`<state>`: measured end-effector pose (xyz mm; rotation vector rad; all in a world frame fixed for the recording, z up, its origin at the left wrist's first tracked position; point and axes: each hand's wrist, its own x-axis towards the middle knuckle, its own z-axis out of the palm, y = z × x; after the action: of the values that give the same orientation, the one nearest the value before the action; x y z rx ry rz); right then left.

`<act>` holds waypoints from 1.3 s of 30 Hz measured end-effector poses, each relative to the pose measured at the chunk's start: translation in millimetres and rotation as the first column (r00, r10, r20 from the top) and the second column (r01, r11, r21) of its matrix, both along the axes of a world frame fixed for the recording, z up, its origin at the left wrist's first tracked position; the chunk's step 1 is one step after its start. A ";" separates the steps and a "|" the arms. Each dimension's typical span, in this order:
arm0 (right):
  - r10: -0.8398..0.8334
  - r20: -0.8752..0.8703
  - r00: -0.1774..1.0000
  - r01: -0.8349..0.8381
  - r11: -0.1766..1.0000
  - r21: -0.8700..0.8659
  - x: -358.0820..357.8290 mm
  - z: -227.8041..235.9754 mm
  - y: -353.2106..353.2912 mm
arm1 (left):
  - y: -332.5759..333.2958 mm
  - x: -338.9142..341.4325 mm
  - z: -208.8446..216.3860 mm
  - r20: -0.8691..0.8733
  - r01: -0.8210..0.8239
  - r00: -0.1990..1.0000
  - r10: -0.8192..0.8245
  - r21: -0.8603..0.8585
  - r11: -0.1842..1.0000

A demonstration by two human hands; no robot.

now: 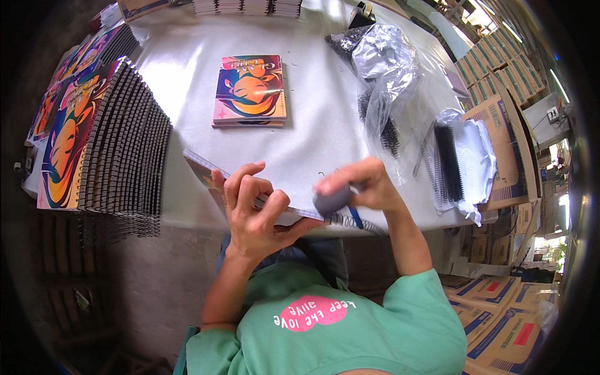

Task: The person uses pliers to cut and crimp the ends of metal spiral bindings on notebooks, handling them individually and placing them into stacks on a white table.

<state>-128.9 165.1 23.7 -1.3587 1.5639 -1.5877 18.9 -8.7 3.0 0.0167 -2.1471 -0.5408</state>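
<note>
My left hand [253, 209] grips a notebook [201, 167] that is tilted up on edge near the table's front edge. Its thumb lies along the lower right end of the notebook's edge. From that end a dark spiral coil [370, 226] sticks out to the right. My right hand [361, 182] is closed around a dark grey rounded tool [334, 201] beside the coil; motion blurs it, so its exact kind is unclear. A small blue part [356, 217] shows just below the fingers. Beyond both hands lies a small stack of colourful notebooks without visible coils [250, 90].
Spiral-bound notebooks [122, 144] stand in a tall stack at the left. A clear plastic bag [387, 65] with black coils lies at the right of the white table [312, 119]. Black coils [447, 165] rest on white paper by an open carton [494, 137]. More cartons [500, 312] sit lower right.
</note>
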 end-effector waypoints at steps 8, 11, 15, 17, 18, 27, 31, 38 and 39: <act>-0.155 -0.111 0.982 0.154 0.988 -0.022 -6.6 13.8 -9.2 | 0.2 0.6 7.5 0.060 0.027 0.998 -0.028 0.026 0.999; 0.176 -0.126 0.976 -0.192 0.973 -0.127 5.7 31.5 -16.9 | -1.8 0.7 8.4 0.078 0.027 0.997 -0.029 0.034 0.999; -0.102 -0.058 0.993 0.097 0.992 -0.086 2.8 16.7 -17.8 | -1.7 -3.7 4.8 0.037 0.039 0.998 -0.042 0.068 0.997; -0.061 0.016 0.998 0.061 0.998 -0.024 5.6 18.4 -23.9 | -3.9 -4.4 7.5 0.005 0.069 0.998 -0.070 0.082 0.994; -0.129 -0.077 0.989 0.139 0.982 0.131 4.7 18.6 -27.0 | -1.7 -3.5 5.5 -0.017 0.085 0.996 -0.084 0.132 0.988; -0.203 0.029 0.979 0.203 0.979 -0.013 -2.8 10.8 -37.0 | -40.9 -3.3 16.1 -0.008 -0.189 0.982 0.190 0.031 0.981; -0.270 -0.141 0.953 0.301 0.902 0.309 -0.6 16.1 -60.5 | -43.6 -6.3 10.0 -0.046 -0.134 0.989 0.140 0.111 0.985; -0.296 -0.308 0.904 0.363 0.913 0.188 -8.4 20.8 -74.1 | -46.9 -6.6 11.5 -0.034 -0.074 0.996 0.077 0.083 0.994; -0.253 -0.099 0.962 0.258 0.965 0.041 -3.4 24.1 -66.5 | -46.3 -7.5 12.1 -0.062 -0.070 0.995 0.075 0.074 0.995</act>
<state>-132.3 98.6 47.8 -1.2581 1.8889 -1.6366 11.4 -55.0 15.1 0.1152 -2.0555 -0.5678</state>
